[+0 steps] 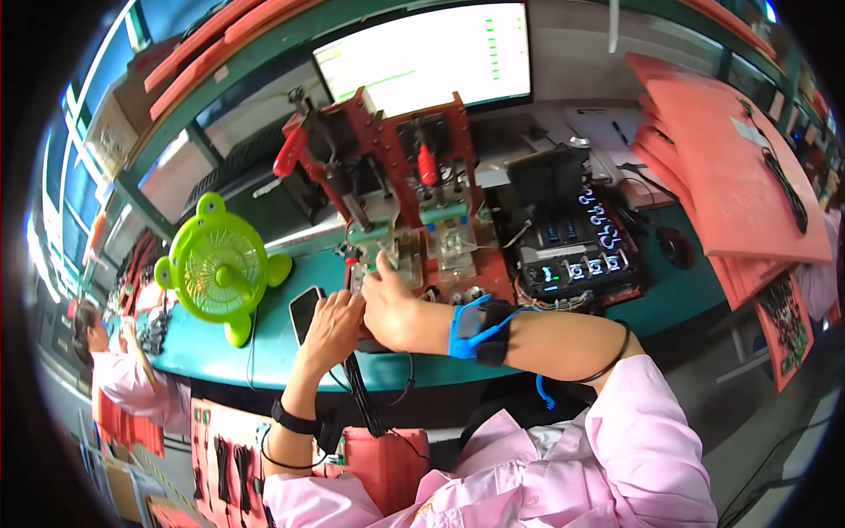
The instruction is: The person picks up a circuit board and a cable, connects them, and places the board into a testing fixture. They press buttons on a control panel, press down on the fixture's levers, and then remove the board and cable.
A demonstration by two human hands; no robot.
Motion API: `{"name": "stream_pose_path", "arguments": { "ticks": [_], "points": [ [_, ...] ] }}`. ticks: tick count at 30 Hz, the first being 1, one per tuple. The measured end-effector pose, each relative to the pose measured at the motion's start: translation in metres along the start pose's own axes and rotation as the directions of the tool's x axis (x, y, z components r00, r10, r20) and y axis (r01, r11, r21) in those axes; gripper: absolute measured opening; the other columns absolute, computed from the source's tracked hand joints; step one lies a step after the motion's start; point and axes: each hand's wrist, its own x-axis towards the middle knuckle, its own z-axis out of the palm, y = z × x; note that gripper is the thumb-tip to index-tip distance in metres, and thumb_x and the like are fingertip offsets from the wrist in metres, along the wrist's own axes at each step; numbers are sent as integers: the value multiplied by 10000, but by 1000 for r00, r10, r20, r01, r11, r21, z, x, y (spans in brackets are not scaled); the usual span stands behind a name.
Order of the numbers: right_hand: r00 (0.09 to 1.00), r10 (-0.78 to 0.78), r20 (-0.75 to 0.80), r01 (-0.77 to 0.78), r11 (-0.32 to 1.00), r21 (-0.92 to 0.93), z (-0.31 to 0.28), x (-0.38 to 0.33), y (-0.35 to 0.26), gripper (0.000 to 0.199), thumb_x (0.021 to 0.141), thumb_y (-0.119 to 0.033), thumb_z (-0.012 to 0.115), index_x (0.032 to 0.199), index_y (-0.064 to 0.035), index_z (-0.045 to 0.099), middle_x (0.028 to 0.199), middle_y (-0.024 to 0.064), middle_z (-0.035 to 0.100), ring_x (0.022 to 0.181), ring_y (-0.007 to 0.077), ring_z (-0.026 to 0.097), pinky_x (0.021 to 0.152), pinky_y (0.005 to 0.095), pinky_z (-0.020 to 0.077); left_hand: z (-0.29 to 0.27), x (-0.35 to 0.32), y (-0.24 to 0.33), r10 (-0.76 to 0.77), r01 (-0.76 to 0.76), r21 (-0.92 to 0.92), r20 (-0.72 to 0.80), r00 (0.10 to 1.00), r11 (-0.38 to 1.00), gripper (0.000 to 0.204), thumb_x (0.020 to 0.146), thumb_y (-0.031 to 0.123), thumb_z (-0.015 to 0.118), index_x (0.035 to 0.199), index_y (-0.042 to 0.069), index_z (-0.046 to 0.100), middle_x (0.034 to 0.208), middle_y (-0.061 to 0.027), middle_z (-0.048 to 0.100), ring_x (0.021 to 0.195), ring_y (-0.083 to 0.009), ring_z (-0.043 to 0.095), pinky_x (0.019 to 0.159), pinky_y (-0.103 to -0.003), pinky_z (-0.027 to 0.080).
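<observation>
Item: small connector part (380,258) at the base of the left station of a red press fixture (387,167), on a teal workbench (669,290). The part is mostly hidden by fingers; its exact kind cannot be told.

Right hand (396,308): laid across the fixture base, forefinger and thumb pinched together at the part; whether it is truly clamped cannot be told. A blue wrist strap (471,327) with a coiled lead is worn on the forearm.

Left hand (333,324): fingers curled, resting just beside the right hand, over a bundle of black cables (363,396) that hangs down past the bench edge; a firm hold is not shown.

Handling, as judged: the part is light, rigid and small, easily dropped, and best taken by its sides between two fingertips; the cable is limp and is best held near its end.

Nearby: green desk fan (218,268), dark phone (304,310), black test box (576,255), monitor (422,55), stacked red trays (731,167).
</observation>
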Motion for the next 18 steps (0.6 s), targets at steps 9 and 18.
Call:
{"name": "stream_pose_path", "arguments": {
  "ticks": [9,18],
  "points": [
    [974,15,-225,-29,998,-59,23,12,-9,203,739,-231,510,840,-137,658,927,64,545,1014,240,408,954,575,152,-10,5,-11,83,-67,-141,112,990,988,176,629,103,580,767,0,546,812,-168,557,793,-332,522,650,-388,408],
    [907,-4,-422,41,996,78,35,33,-15,174,735,-208,510,752,-125,661,764,15,598,872,212,488,836,463,264,8,-8,-14,-225,222,-74,-48,973,972,171,696,155,579,633,4,530,602,-162,555,601,-368,541,538,-416,422]
  ]
}}
